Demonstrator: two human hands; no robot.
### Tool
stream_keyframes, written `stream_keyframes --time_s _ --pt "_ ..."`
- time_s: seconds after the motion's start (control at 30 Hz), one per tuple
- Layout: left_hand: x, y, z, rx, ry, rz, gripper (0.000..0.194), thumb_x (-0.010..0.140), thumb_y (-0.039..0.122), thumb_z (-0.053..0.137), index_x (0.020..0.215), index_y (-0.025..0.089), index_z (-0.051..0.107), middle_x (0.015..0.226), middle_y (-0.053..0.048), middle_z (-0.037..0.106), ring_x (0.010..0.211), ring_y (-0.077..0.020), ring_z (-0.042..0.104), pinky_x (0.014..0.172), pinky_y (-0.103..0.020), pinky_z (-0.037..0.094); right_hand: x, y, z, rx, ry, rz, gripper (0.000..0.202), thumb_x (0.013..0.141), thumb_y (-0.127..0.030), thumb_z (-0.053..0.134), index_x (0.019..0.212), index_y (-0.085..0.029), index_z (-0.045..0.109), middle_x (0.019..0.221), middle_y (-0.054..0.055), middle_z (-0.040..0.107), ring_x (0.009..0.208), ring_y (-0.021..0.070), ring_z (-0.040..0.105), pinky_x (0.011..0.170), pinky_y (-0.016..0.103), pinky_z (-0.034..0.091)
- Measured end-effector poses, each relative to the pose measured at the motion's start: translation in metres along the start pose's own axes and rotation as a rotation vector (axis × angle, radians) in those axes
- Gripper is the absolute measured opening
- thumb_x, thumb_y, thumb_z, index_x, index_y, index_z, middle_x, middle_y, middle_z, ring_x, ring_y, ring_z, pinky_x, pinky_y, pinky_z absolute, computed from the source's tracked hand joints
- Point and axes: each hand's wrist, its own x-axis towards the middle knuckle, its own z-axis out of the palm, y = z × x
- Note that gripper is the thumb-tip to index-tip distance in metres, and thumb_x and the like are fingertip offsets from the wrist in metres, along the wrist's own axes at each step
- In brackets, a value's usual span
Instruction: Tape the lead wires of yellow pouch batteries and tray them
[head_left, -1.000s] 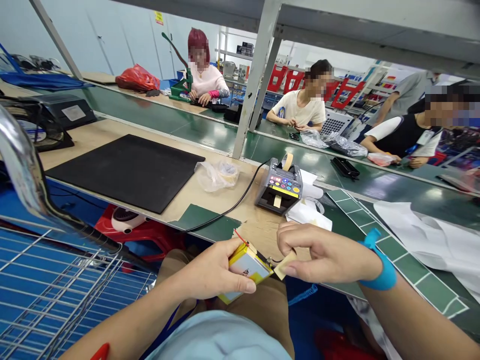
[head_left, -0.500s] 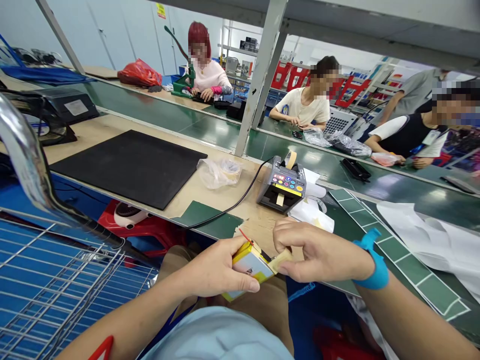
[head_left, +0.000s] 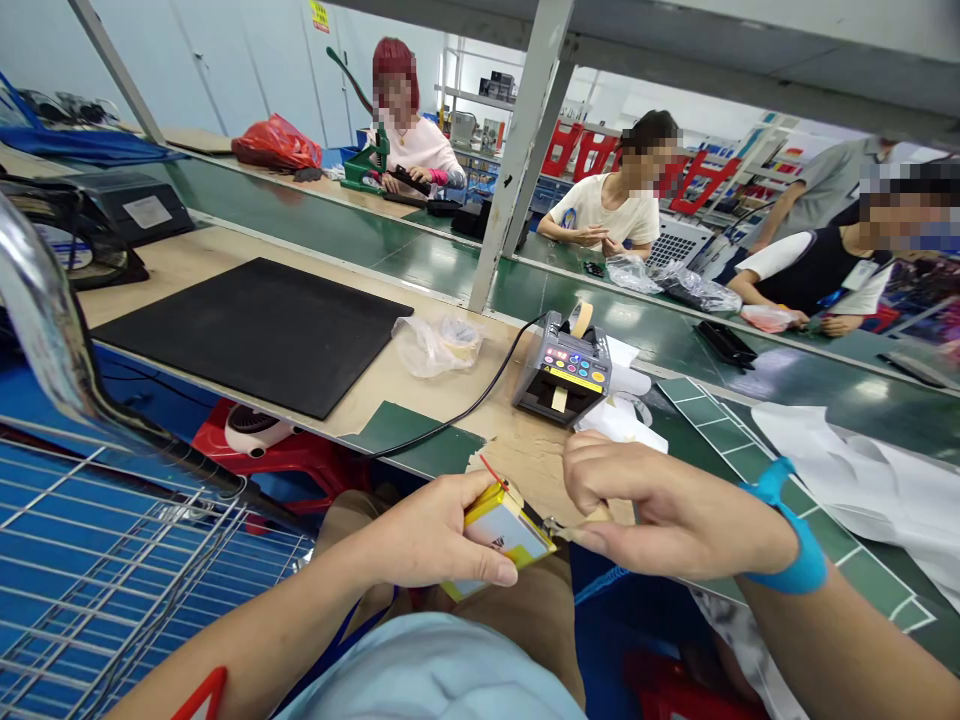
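Note:
My left hand (head_left: 427, 535) grips a flat battery pack (head_left: 510, 535) with silvery faces, yellow edges and a red wire at its top, holding it tilted above my lap. At the pack's right end my right hand (head_left: 652, 500) has thumb and fingers pinched together on a small pale strip of tape (head_left: 598, 514), mostly hidden by the fingers. A small metallic-looking part (head_left: 553, 524) shows between the pack's end and my fingertips. Beyond the hands stands a tape dispenser (head_left: 564, 370) with a short piece of tape (head_left: 559, 399) sticking out of its front.
A black mat (head_left: 259, 335) and a crumpled plastic bag (head_left: 439, 345) lie on the bench. A black cable (head_left: 472, 408) runs to the dispenser. White-lined green sheets (head_left: 705, 412) lie to the right. A metal post (head_left: 517, 160) rises behind, co-workers beyond it. A wire rack (head_left: 112, 570) is at lower left.
My right hand has moved right, away from the pack's end, and the pale tape covering that corner has come away with it. The left hand and the battery pack stay nearly still.

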Motion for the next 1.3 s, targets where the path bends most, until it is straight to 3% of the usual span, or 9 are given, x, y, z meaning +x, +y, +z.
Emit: stream_keyframes --time_s 0.13,0.37,0.87,1.13,1.23,1.3 --pt "0.002 -0.001 0.001 -0.031 0.003 0.011 0.032 0.059 0.010 0.073 0.087 0.017 0.058 0.071 0.006 0.055 0.065 -0.0092 0.049 0.062 -0.019 0.041 -0.006 -0.001 -0.004 0.075 0.017 -0.022 0.023 0.086 -0.024 0.052 0.068 -0.019 0.038 0.067 -0.002 0.040 0.066 0.0125 0.036 0.065 0.026 0.031" --pt "0.000 0.001 0.002 0.000 0.024 0.012 0.033 0.059 0.011 0.074 0.089 0.016 0.059 0.072 0.006 0.055 0.063 -0.0090 0.047 0.059 -0.018 0.039 0.002 0.008 0.009 0.119 -0.027 0.022 0.026 0.084 -0.024 0.053 0.065 -0.018 0.038 0.067 -0.003 0.042 0.066 0.0102 0.037 0.065 0.024 0.031" --pt "0.001 0.004 0.001 0.141 0.050 0.026 0.033 0.060 0.017 0.076 0.088 0.016 0.059 0.074 0.005 0.057 0.066 -0.0104 0.050 0.061 -0.019 0.040 0.002 0.015 0.016 -0.071 0.010 0.078 0.022 0.079 -0.021 0.053 0.065 -0.018 0.036 0.066 -0.002 0.041 0.066 0.0116 0.036 0.064 0.025 0.030" --pt "-0.001 0.005 0.002 0.276 0.075 0.045 0.029 0.064 0.019 0.073 0.089 0.016 0.058 0.074 0.005 0.058 0.064 -0.0106 0.050 0.057 -0.018 0.039 0.009 0.001 0.008 -0.222 -0.010 0.115 0.023 0.075 -0.021 0.057 0.063 -0.018 0.038 0.064 -0.002 0.043 0.064 0.0121 0.037 0.067 0.027 0.032" --pt "0.000 0.002 0.001 0.423 0.150 0.101 0.026 0.069 0.022 0.071 0.091 0.017 0.060 0.078 0.003 0.060 0.067 -0.0125 0.053 0.060 -0.020 0.040 0.003 -0.006 0.009 -0.278 0.072 0.233 0.011 0.074 -0.023 0.060 0.077 -0.018 0.051 0.071 0.000 0.050 0.070 0.0145 0.043 0.071 0.030 0.034" --pt "0.001 -0.001 0.000 0.461 0.247 0.153 0.031 0.071 0.026 0.071 0.099 0.019 0.059 0.085 0.001 0.064 0.073 -0.0147 0.057 0.067 -0.022 0.043 -0.004 -0.007 0.015 -0.218 0.210 0.330 0.027 0.077 -0.028 0.063 0.102 -0.021 0.054 0.080 0.001 0.051 0.076 0.0161 0.046 0.073 0.031 0.036"
